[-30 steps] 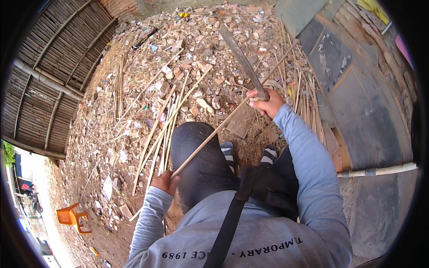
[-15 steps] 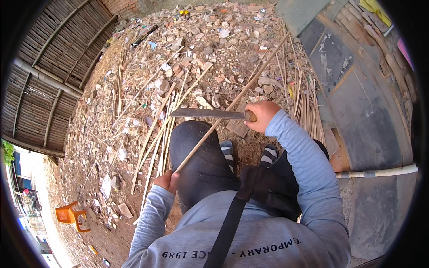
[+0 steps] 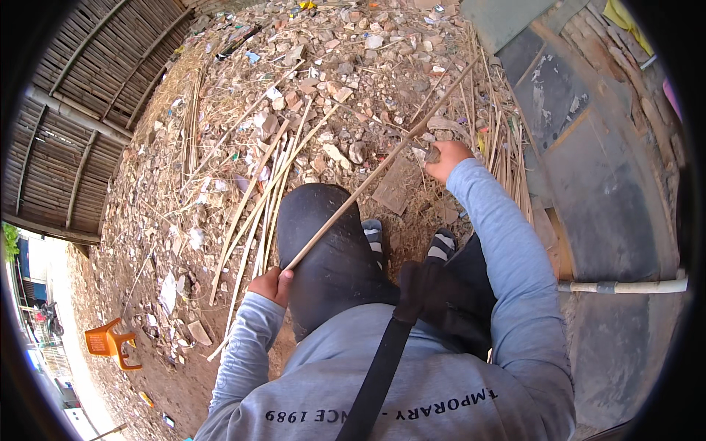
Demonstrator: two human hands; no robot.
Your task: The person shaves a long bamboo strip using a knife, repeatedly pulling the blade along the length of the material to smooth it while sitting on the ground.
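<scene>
My left hand [image 3: 271, 285] is closed around the near end of a long bamboo strip [image 3: 351, 200]. The strip slants across my left thigh, away to the far right. My right hand [image 3: 448, 159] grips the wooden handle of a long knife [image 3: 432, 154], just right of the strip's far half. The blade is foreshortened and hard to make out from here; I cannot tell whether it touches the strip. Left of my knee lies a loose bundle of pale bamboo strips [image 3: 273, 192].
More bamboo strips [image 3: 512, 158] lie at the right, beside dark sheets [image 3: 614, 198] and a pale pole [image 3: 625, 287]. Rubble covers the ground. A slatted bamboo wall [image 3: 55, 158] stands at the left, an orange plastic chair [image 3: 112, 341] at the lower left.
My right hand has moved away and slightly right with the knife; its blade, earlier lying across the strip, has turned nearly end-on. My left hand keeps its hold on the strip.
</scene>
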